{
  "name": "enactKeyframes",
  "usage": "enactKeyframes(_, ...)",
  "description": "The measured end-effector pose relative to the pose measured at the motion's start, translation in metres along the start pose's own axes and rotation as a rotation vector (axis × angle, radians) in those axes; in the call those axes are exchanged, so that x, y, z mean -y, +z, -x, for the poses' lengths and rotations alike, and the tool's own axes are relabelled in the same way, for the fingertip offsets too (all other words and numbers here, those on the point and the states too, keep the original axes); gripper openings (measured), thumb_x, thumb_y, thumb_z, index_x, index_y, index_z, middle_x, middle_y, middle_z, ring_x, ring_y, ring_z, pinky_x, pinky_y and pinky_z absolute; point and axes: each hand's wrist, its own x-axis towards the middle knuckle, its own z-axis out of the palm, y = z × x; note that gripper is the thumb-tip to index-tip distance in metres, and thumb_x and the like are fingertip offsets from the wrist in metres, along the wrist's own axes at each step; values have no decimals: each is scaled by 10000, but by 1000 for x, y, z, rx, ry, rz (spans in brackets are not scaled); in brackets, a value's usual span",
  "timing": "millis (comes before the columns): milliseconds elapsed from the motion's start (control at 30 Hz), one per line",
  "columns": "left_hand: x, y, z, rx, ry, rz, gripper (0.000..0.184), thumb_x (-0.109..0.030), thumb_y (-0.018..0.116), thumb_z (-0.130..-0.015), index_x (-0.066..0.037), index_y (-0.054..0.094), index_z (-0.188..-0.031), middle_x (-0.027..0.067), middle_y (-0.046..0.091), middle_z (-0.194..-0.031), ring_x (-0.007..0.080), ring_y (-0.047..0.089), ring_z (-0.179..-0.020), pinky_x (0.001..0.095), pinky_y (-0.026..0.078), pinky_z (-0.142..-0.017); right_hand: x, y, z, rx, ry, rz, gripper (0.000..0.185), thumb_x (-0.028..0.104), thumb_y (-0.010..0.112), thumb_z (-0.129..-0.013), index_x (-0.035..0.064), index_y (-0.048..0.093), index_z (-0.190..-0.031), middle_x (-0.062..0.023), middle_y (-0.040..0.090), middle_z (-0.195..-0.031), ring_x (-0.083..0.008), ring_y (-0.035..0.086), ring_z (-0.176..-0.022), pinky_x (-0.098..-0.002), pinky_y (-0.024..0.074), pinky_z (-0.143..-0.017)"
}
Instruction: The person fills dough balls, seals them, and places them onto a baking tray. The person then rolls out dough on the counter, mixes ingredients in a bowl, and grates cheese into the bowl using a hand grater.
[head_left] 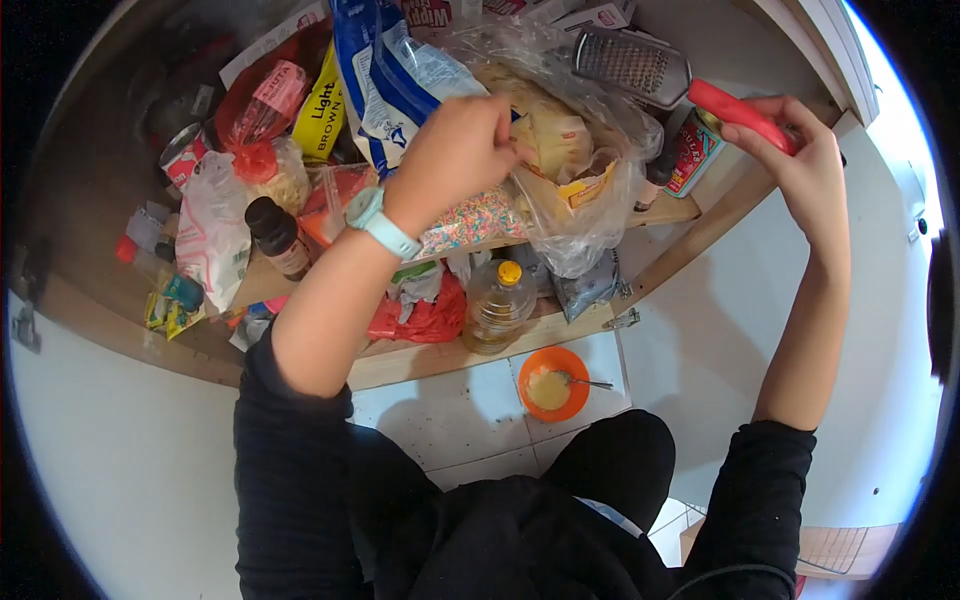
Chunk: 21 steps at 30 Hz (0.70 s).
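Observation:
My right hand (790,150) is closed round the red handle of a metal grater (635,68), whose flat head reaches left over a clear plastic bag (590,225). My left hand (455,150), with a pale watch on the wrist, has its fingers curled at the edge of that bag, beside a blue and white packet (385,80). What its fingertips hold, if anything, is hidden. Inside the clear bag are yellowish packets (550,140). Below my left hand lies a bag of coloured sprinkles (472,220).
Small dark bottles (277,238), a yellow packet (320,112) and a green and red tin (694,155) crowd the upper shelf. An oil bottle (498,305) stands on the lower shelf. An orange bowl (553,385) with a spoon rests on the floor. Open doors flank the cabinet.

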Motion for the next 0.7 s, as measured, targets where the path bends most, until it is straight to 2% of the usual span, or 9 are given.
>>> enactKeyframes(100, 9, 26, 29, 387, 151, 172, 184, -194, 649, -784, -24, 647, -852, 147, 615, -792, 331, 592, -782, 412, 459, -707, 3, -3, 24, -24, 33, -22, 308, 204, 766, -716, -8, 643, -902, -38, 630, -766, -93, 553, -693, -226, 430, -658)
enactKeyframes(233, 7, 51, 42, 349, 213, -30, 229, -251, 619, -761, -26, 661, -759, 179, 634, -766, 333, 602, -799, 439, 421, -768, 1, 0, 58, -81, 92, -130, 276, 132, 758, -732, -9, 632, -934, -26, 629, -794, -70, 532, -681, -205, 420, -627)
enactKeyframes(300, 4, 50, 31, 568, 32, -177, 290, -304, 616, -778, -44, 676, -890, 164, 645, -895, 323, 592, -898, 426, 408, -820, -3, 1, 73, -82, 129, -211, 267, 113, 761, -727, -6, 634, -930, -26, 629, -809, -50, 521, -667, -192, 412, -602)
enactKeyframes(433, -8, 50, 21, 631, -38, -197, 301, -305, 645, -732, -37, 688, -863, 160, 653, -877, 324, 594, -899, 426, 409, -817, -8, -1, 97, -83, 159, -244, 240, 95, 766, -721, -9, 642, -898, -9, 602, -810, -48, 524, -657, -190, 396, -579)
enactKeyframes(500, -8, 57, 17, 643, -50, -298, 325, -335, 663, -696, -26, 691, -792, 162, 654, -802, 327, 608, -850, 430, 413, -807, -12, 0, 107, -105, 159, -259, 232, 86, 763, -724, -11, 643, -897, -6, 589, -806, -52, 525, -654, -188, 394, -581)
enactKeyframes(567, -3, 60, 16, 594, -25, -285, 305, -307, 686, -678, -16, 688, -770, 169, 648, -748, 343, 617, -760, 434, 448, -740, -16, -1, 119, -128, 158, -275, 224, 77, 759, -726, -13, 644, -896, -3, 576, -802, -56, 526, -651, -186, 391, -582)
enactKeyframes(633, 1, 54, 14, 667, -103, -33, 320, -268, 719, -621, -12, 688, -810, 188, 647, -772, 319, 639, -739, 412, 478, -700, -21, -3, 133, -149, 239, -350, 231, 64, 757, -722, -17, 644, -906, -6, 564, -803, -58, 516, -638, -182, 375, -560)
enactKeyframes(667, -1, 48, 14, 674, -55, -38, 276, -235, 705, -680, 0, 681, -823, 216, 626, -749, 332, 633, -692, 387, 498, -643, -23, -3, 140, -155, 241, -351, 231, 64, 757, -722, -17, 644, -906, -6, 564, -803, -58, 516, -638, -182, 375, -560)
enactKeyframes(700, -9, 40, 14, 677, -48, -41, 276, -235, 705, -680, 0, 681, -823, 216, 626, -749, 332, 633, -692, 387, 498, -643, -25, -2, 148, -172, 300, -433, 232, 65, 753, -725, -18, 643, -912, -7, 561, -795, -55, 508, -631, -180, 367, -543)
